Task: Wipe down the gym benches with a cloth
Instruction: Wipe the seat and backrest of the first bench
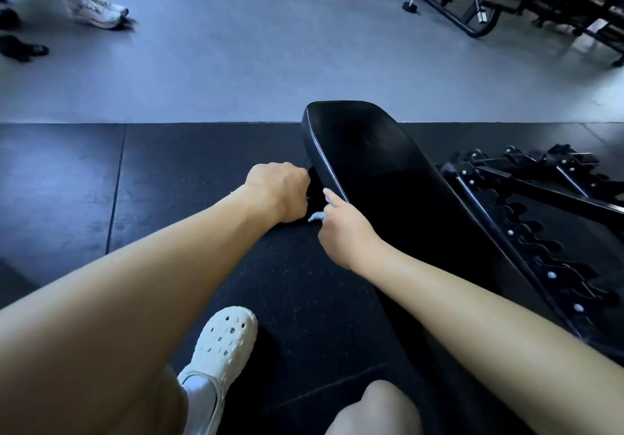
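Note:
A black padded gym bench [388,178] runs from the centre toward the lower right, its pad tilted. My left hand [278,191] is curled into a fist against the pad's left side and grips a dark cloth [312,194], which is mostly hidden and hard to tell from the black pad. My right hand [341,232] is just right of it, its index finger straight and touching the piped left edge of the pad while the other fingers stay loosely bent. The nails are pale blue.
The bench's black metal frame with a notched adjuster [540,232] lies to the right. Black rubber mats [169,178] meet grey floor [236,63] ahead. Another person's white sneaker [101,10] is at the top left, gym machines [472,2] at the top right. My white clog [223,346] is below.

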### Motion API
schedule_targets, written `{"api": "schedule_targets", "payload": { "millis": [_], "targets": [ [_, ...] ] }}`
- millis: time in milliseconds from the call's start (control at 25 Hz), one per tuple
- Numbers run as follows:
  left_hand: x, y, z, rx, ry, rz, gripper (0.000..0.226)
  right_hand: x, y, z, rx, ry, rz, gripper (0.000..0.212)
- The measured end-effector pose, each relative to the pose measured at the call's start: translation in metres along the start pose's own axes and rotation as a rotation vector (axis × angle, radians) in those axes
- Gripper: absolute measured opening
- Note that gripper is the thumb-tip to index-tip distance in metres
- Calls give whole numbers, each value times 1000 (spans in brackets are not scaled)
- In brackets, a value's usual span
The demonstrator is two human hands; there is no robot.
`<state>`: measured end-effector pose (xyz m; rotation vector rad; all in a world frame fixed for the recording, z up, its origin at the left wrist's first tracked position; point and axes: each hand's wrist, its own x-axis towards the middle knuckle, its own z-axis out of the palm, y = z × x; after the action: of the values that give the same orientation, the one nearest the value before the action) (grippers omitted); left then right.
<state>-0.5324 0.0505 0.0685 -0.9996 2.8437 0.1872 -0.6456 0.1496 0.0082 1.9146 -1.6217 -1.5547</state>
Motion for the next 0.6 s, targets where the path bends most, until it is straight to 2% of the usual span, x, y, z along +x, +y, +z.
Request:
{"api": "schedule_targets", "payload": {
  "millis": [160,280,480,600],
  "targets": [
    [4,7,-8,-59,13,6,22,-63,-12,27,205,168,-131,40],
    [8,16,-18,-133,29,27,16,-71,-1,34,314,203,-134,45],
    [13,40,-16,-157,10,45,24,-44,11,18,434,377,137,41],
    [18,47,-8,-111,14,70,18,-56,-6,33,419,376,101,47]
  ]
}}
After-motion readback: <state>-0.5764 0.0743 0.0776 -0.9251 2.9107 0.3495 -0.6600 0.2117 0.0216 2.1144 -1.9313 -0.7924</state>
